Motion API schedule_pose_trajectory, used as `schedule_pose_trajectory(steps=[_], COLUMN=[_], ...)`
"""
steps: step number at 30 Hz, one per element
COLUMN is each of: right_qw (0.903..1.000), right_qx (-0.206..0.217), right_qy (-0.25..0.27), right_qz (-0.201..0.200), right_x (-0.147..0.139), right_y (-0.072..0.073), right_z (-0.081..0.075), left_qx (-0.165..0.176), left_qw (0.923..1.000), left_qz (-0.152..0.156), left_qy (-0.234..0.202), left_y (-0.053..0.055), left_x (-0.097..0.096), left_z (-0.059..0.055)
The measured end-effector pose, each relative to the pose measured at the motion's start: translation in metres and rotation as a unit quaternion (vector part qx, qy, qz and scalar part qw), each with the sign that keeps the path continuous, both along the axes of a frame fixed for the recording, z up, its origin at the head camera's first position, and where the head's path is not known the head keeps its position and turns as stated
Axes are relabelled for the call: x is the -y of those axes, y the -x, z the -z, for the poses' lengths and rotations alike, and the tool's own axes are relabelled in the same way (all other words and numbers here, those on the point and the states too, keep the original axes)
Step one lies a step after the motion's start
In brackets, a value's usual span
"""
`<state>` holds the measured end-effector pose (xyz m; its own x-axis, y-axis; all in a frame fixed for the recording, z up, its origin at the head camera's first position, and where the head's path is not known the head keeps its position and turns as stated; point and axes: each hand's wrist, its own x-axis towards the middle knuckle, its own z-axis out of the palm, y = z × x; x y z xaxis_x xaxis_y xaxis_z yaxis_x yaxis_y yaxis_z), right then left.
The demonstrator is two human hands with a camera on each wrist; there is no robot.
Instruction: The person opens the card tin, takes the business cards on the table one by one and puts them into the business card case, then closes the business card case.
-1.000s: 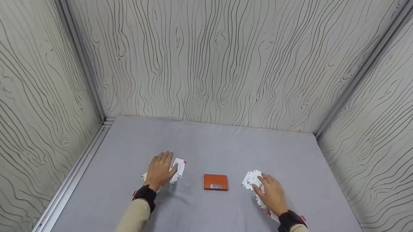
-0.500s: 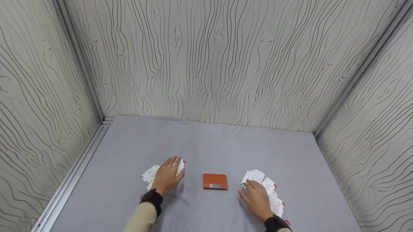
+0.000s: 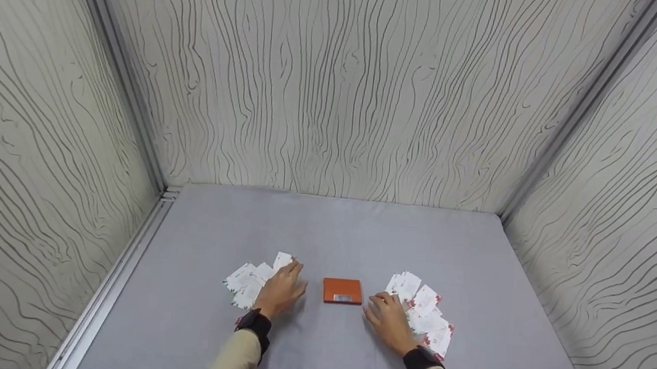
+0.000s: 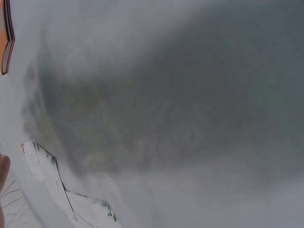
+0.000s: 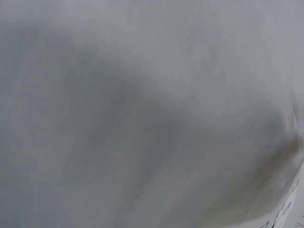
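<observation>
A flat orange case (image 3: 342, 289) with a small silver label lies on the table between the two hands. My left hand (image 3: 282, 292), its fingers loosely bent, is over the right edge of a spread of white cards (image 3: 245, 283); the palm is turned away. Close to the case's right side, my right hand (image 3: 392, 323) holds nothing visible, with thumb and fingers apart. Another spread of white cards with red and green corner prints (image 3: 426, 318) fans out beyond it. In the left wrist view, card edges (image 4: 90, 209) and a strip of the case (image 4: 6, 38) show.
A grey cloth (image 3: 343, 226) covers the table. Pale panels with a wood-grain pattern (image 3: 336, 91) stand at the back and both sides. A metal rail (image 3: 112, 285) runs along the left edge.
Both hands have moved inward toward the orange case, uncovering more of the cards on each side. The case and both card spreads stay in place.
</observation>
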<state>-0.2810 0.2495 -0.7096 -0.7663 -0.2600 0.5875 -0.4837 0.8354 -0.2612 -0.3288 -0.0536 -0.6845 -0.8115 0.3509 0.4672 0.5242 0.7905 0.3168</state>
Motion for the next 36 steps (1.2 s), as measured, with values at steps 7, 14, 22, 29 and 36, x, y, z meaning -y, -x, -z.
schedule_pose_trajectory(steps=[7, 14, 22, 29, 36], right_qw=[0.9994, 0.9963, 0.9957, 0.9925, 0.9936], right_qx=[0.032, 0.08, 0.085, 0.111, 0.102], right_qy=[0.005, 0.019, 0.013, 0.024, 0.018], right_qz=[0.011, 0.025, 0.035, 0.045, 0.046], right_x=[0.014, 0.019, 0.024, 0.026, 0.027], right_y=[0.002, 0.003, 0.005, 0.004, 0.004], right_z=[0.002, 0.003, 0.005, 0.003, 0.005], left_qx=[0.015, 0.017, 0.019, 0.015, 0.025], left_qw=[0.9996, 0.9993, 0.9989, 0.9972, 0.9933], left_qz=[0.013, 0.03, 0.04, 0.028, 0.021], left_qy=[-0.021, -0.016, 0.014, 0.067, 0.111], left_y=[-0.005, -0.008, -0.009, -0.01, -0.013], left_x=[-0.015, -0.028, -0.039, -0.046, -0.05], left_z=[0.005, 0.011, 0.016, 0.022, 0.017])
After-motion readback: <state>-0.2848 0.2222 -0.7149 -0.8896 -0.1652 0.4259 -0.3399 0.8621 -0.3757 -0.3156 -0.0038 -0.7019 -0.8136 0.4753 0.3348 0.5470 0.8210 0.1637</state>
